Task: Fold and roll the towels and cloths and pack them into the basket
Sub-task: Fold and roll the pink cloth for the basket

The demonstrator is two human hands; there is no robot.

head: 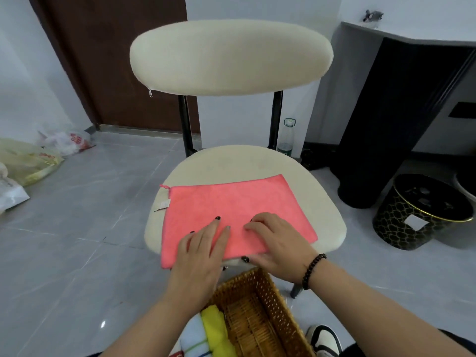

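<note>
From my head camera, the pink cloth (231, 215) lies flat on the chair seat (244, 163), which serves as my folding surface since it is broad and level. My left hand (203, 248) rests on the cloth's near edge with straight, relaxed fingers, pinning it so it cannot slide. My right hand (275, 243) has its fingers curled onto the cloth and its thumb at the near edge, seemingly pinching the hem, ready to fold or roll. The basket (260, 313) sits just below the seat, close enough to drop rolls into; a yellow roll (215, 328) and a white striped roll (194, 336) already lie inside, side by side.
</note>
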